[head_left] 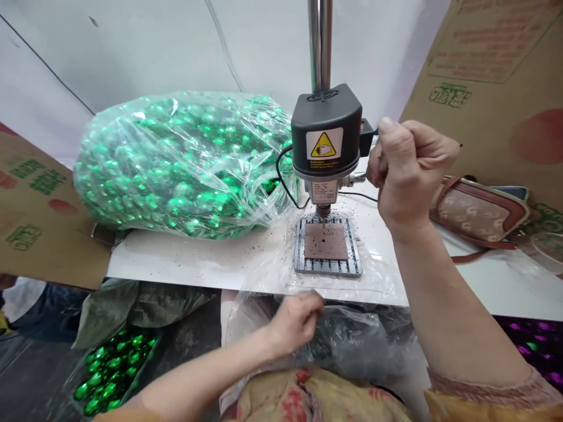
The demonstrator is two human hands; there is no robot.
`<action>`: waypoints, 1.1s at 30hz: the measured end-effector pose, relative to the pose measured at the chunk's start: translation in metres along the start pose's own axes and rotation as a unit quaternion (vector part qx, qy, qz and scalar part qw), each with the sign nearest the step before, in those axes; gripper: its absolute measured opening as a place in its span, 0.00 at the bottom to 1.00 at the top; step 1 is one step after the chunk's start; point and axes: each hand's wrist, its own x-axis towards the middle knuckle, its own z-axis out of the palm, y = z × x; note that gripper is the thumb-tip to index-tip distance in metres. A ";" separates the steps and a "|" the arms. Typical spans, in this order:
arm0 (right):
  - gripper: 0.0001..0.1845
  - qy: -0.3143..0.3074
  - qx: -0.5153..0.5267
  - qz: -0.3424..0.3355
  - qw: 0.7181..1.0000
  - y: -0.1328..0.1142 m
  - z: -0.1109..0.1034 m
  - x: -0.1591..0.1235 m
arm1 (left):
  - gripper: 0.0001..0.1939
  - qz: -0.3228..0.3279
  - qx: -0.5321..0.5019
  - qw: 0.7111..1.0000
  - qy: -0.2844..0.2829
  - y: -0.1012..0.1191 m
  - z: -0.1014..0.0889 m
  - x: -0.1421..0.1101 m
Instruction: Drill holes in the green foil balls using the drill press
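A small black bench drill press (pixel 326 126) stands on a steel column, with a hand-hazard warning sticker on its housing. My right hand (pixel 407 167) is closed beside it, fingers wrapped round its feed lever, most of which they hide. Below the chuck (pixel 323 210), a brown square plate (pixel 334 243) with a dark hole lies on the slotted metal base (pixel 328 268). Dark shavings are scattered around it. My left hand (pixel 297 319) is in front of the table edge, below the base, with curled fingers; what they hold, if anything, is hidden.
A large clear bag of shiny green balls (pixel 185 170) lies left of the drill press. Cardboard boxes (pixel 48 211) flank the white table (pixel 171 258). A patterned handbag (pixel 479 214) rests at right. Below are a container of green balls (pixel 112 369) and purple shiny pieces (pixel 534 346).
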 end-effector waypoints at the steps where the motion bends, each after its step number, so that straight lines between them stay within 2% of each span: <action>1: 0.27 0.000 0.000 0.003 1.000 0.000 0.000 0.000 | 0.16 0.059 0.059 0.995 0.056 0.000 -0.024 0.016; 3: 0.27 -0.001 -0.005 0.013 1.000 -0.002 0.000 -0.001 | 0.15 0.096 0.189 0.968 0.130 -0.007 -0.071 0.057; 4: 0.27 -0.002 -0.008 0.017 1.000 -0.002 0.000 -0.002 | 0.16 0.078 0.253 0.955 0.131 -0.012 -0.092 0.080; 7: 0.27 -0.007 -0.024 0.024 0.999 -0.004 0.000 -0.004 | 0.19 -0.055 0.420 0.902 0.087 -0.032 -0.140 0.145; 10: 0.27 -0.009 -0.040 0.029 0.999 -0.005 -0.002 -0.007 | 0.22 -0.155 0.511 0.845 0.035 -0.049 -0.164 0.188; 14: 0.28 -0.006 -0.044 0.044 0.998 -0.006 -0.002 -0.008 | 0.21 -0.181 0.523 0.832 0.025 -0.065 -0.173 0.212; 19: 0.29 -0.001 -0.033 0.048 0.998 -0.006 -0.002 -0.008 | 0.22 -0.200 0.519 0.831 0.015 -0.071 -0.173 0.228; 23: 0.28 -0.002 -0.032 0.047 0.998 -0.007 -0.002 -0.007 | 0.29 -0.192 0.512 0.837 0.022 -0.065 -0.174 0.227; 26: 0.28 -0.002 -0.029 0.049 0.998 -0.007 -0.001 -0.008 | 0.31 -0.167 0.510 0.843 0.026 -0.063 -0.174 0.210; 29: 0.28 0.000 -0.028 0.043 0.999 -0.008 -0.001 -0.009 | 0.30 -0.110 0.505 0.855 0.049 -0.065 -0.172 0.183; 33: 0.27 0.003 -0.029 0.035 0.999 -0.007 -0.001 -0.009 | 0.25 -0.035 0.447 0.883 0.137 -0.065 -0.166 0.146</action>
